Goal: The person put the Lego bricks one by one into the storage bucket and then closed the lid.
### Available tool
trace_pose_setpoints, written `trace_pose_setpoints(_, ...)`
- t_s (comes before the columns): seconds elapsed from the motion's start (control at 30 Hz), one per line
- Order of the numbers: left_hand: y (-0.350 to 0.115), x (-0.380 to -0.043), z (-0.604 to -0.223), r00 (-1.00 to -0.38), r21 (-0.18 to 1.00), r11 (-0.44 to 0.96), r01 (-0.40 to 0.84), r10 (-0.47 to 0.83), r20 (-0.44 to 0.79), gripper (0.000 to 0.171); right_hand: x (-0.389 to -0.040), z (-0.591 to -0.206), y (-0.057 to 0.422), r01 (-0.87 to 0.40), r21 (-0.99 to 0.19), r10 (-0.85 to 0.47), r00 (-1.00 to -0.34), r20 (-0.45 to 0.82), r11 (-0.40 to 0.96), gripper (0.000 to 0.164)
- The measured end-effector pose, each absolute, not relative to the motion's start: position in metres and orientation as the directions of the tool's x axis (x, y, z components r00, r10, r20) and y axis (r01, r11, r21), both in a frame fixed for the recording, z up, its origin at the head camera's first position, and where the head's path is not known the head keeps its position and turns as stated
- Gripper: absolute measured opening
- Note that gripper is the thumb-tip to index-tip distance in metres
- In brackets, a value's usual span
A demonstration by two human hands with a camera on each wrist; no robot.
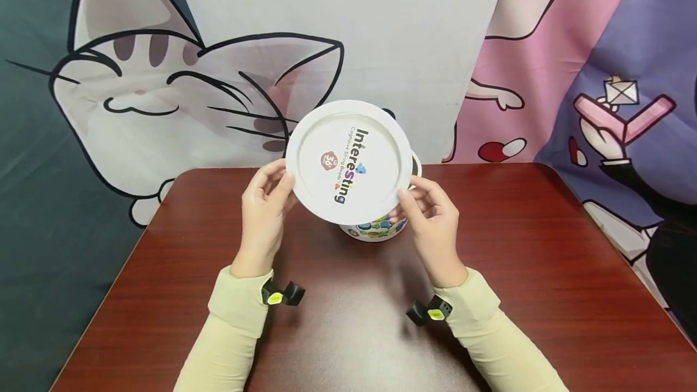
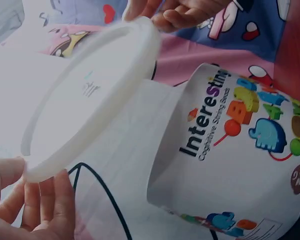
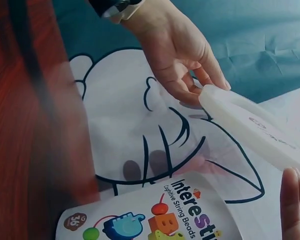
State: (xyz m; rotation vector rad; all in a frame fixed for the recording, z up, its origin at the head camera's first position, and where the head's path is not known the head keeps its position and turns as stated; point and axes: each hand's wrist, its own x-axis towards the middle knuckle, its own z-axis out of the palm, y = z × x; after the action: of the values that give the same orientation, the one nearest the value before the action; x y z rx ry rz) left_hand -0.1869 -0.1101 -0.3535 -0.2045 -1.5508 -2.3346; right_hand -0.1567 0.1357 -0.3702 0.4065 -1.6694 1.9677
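Observation:
A round white lid (image 1: pixel 354 162) printed "Interesting" is held up between both hands in the head view. My left hand (image 1: pixel 265 216) pinches its left edge between thumb and fingers. On the opposite edge my right hand (image 1: pixel 432 222) grips it the same way. Behind and below the lid stands a white tub (image 1: pixel 376 230) with colourful bead pictures, mostly hidden by the lid in the head view. Both wrist views show the lid (image 2: pixel 90 95) apart from the tub (image 3: pixel 155 215). What the tub contains cannot be seen.
The tub stands on a reddish-brown wooden table (image 1: pixel 544 271). Behind the table hangs a cloth backdrop with a cartoon cat (image 1: pixel 141 89) on the left and pink and purple drawings on the right. A dark object (image 1: pixel 675 271) shows at the right edge.

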Motion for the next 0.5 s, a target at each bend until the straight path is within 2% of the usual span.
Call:
trace_pose_setpoints(0.2,-0.103,-0.192,-0.357,-0.939,0.863,-0.380,0.334,-0.215,0.269,0.020,-0.162,-0.372,0.140,-0.484,-0.854,0.171,-0.873,0.456,-0.190,0.034)
trace_pose_setpoints(0.33,-0.098,-0.200,-0.359,-0.958,0.879,-0.388,0.278,-0.179,0.224,0.016,-0.166,-0.371,0.145,-0.440,-0.879,0.177,-0.894,0.411,-0.186,0.036)
trace_pose_setpoints(0.5,-0.091,-0.209,-0.361,-0.979,0.936,-0.288,0.201,-0.090,0.183,0.034,-0.174,-0.368,0.155,-0.409,-0.905,0.227,-0.899,0.376,-0.121,0.037)
